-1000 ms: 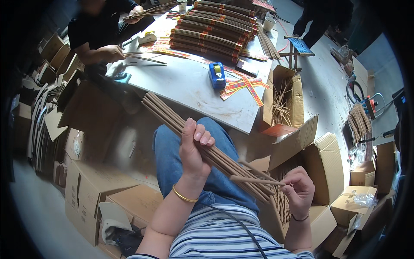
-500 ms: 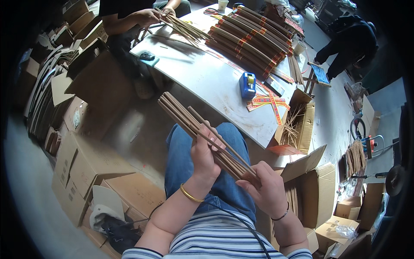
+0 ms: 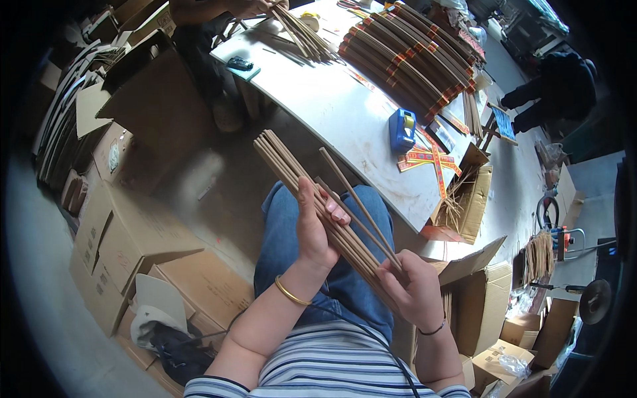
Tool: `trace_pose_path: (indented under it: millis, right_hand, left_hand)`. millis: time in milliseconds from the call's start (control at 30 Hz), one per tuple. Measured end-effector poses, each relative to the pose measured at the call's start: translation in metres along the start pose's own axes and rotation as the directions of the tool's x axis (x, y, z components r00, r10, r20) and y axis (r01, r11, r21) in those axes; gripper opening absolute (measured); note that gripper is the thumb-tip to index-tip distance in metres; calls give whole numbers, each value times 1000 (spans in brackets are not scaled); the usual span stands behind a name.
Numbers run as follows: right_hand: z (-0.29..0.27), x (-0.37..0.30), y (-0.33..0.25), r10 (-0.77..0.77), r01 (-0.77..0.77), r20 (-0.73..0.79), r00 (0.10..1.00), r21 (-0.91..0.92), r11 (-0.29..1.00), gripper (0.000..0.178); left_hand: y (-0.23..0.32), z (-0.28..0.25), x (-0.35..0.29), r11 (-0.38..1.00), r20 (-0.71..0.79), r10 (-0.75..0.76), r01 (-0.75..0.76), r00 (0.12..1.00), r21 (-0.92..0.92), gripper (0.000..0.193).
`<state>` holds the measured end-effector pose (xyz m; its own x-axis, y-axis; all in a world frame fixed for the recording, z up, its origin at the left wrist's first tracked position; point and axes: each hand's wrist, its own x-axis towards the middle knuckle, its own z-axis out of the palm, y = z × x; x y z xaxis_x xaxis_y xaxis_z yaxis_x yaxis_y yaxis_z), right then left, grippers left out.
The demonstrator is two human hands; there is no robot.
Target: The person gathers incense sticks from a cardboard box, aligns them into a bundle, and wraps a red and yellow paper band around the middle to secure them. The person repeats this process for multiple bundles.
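Head view: Over the jeans, the left hand clasps a stick bundle; the right hand pinches two splayed sticks. Slackened fingers could spill them; bending could snap them.

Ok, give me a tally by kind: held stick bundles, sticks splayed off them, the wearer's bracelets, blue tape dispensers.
Held stick bundle: 1
Splayed sticks: 2
Gold bracelet: 1
Dark bracelet: 1
Blue tape dispenser: 1
Total: 6

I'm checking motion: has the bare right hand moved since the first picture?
Yes: the bare right hand has moved left, away from the open brown cardboard box beside it.
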<state>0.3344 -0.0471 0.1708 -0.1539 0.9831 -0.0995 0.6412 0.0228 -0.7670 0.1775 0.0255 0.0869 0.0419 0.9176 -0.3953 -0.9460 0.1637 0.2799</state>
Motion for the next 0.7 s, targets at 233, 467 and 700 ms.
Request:
trace_pose_path:
  millis: [233,467,700]
  right_hand:
    - [-18,-7,-3,126,-134,72,989,131,982,3]
    - [-37,3,11,252,-256,55,966,302,918,5]
    - [-5,83,56,269,-278,69,961,246,928,23]
  left_hand:
    - [9,7,-1,999,-18,-22,22,1000,28,51]
    - [15,-12,10,984,67,-81,90,994,-151,33]
    - [23,-24,14,978,127,-78,100,989,-180,30]
